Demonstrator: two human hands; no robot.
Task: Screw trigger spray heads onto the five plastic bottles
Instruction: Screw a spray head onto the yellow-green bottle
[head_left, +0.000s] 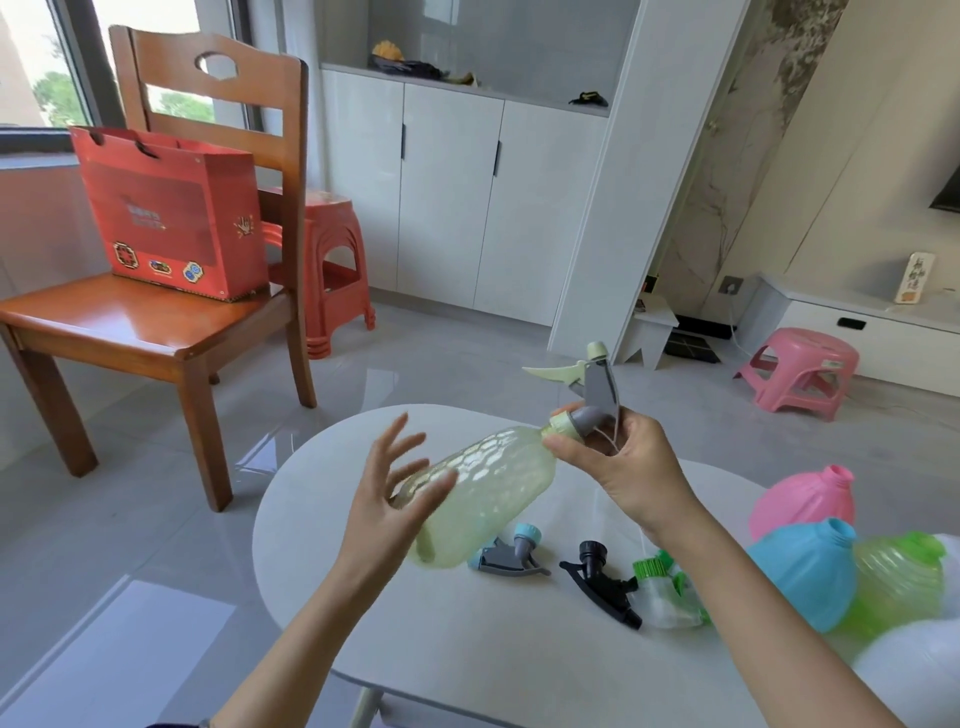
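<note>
Cross-threading is what I am worrying about most from my seat. The right hand is pinching the pale collar of the spray head between thumb and curled fingers, right at the neck of the yellowish bottle. That bottle is hanging tilted in the air above the table, base down toward the left. The left hand is spread wide, fingers straight, gripping nothing. Its fingertips are lying against the bottle's lower side or just off it, and I am not managing to tell which.

So nearly all the weight seems to be riding on that one pinch at the collar. If the threads are only partly caught, I am judging that the bottle could drop away and land among the loose parts lying below it: the blue-capped head, the black head and the green head. With the body unsteadied, turning the collar could simply be spinning the whole bottle, or seating the head crooked. The dimpled plastic is looking slippery for an open palm.

The pink bottle, blue bottle and green bottle are crowding the table's right side, necks bare. A knock from a falling bottle or a swinging elbow could be rolling them off.
</note>
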